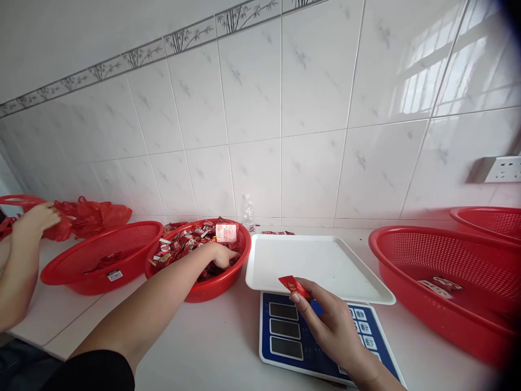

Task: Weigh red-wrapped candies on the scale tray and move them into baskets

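- Right hand (331,323): thumb and fingers pinching a small shiny red wrapped packet (290,283); packet held above the near edge of the tray, tilted.
- Left hand (222,255): reached into a round red plastic basket (207,293), left of the right-hand grip. Fingertips buried; cannot tell whether they grasp anything.
- Around the left hand: a heap of red and dark-red wrapped packets (183,244); a pale pink rectangular packet (226,233) just beyond the knuckles.
- Beyond the right-hand grip: a shallow white rectangular tray (313,255), small dark specks on it.
- Below the same grip: a blue-and-white electronic scale (285,358), three dark display windows left of the hand, keys partly covered by it.
- Right of the grip: a large red perforated plastic basket (439,315), a few packets inside.
- Far left of both hands: a co-worker's hand (44,216) at crumpled red plastic bags (95,217).
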Tool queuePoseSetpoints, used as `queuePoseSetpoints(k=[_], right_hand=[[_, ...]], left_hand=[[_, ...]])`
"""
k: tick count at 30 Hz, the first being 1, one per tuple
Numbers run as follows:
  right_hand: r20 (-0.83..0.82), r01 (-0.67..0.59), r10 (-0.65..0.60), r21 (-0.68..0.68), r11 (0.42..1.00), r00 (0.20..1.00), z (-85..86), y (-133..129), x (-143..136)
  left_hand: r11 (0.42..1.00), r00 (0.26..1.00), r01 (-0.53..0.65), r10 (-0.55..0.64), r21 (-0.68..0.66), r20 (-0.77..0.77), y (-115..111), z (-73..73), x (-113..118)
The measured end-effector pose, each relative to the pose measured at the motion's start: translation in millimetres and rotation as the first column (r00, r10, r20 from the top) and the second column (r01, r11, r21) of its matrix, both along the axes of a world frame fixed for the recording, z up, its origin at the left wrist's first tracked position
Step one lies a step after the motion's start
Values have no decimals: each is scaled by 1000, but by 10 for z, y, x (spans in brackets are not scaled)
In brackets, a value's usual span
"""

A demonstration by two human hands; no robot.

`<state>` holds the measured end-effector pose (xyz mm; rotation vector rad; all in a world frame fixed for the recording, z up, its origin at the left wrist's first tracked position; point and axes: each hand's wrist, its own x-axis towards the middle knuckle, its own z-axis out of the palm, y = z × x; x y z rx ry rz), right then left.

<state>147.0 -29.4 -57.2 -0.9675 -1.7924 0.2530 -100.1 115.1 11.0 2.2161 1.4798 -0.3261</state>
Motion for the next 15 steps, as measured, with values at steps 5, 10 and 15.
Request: queuePoseSetpoints(k=[5, 10, 15], right_hand=[[21, -7, 6, 44, 999, 1000, 18, 6, 10], [13, 3, -3, 56, 998, 1000, 1, 25, 39], [24, -7, 5, 75, 997, 1000, -1, 15, 50]], left_hand=[[998, 995, -21, 16, 52, 103, 11, -107, -37], [984, 972, -113, 81, 134, 222, -17, -52, -248], [950, 924, -202, 104, 239, 368, -25, 210, -395]])
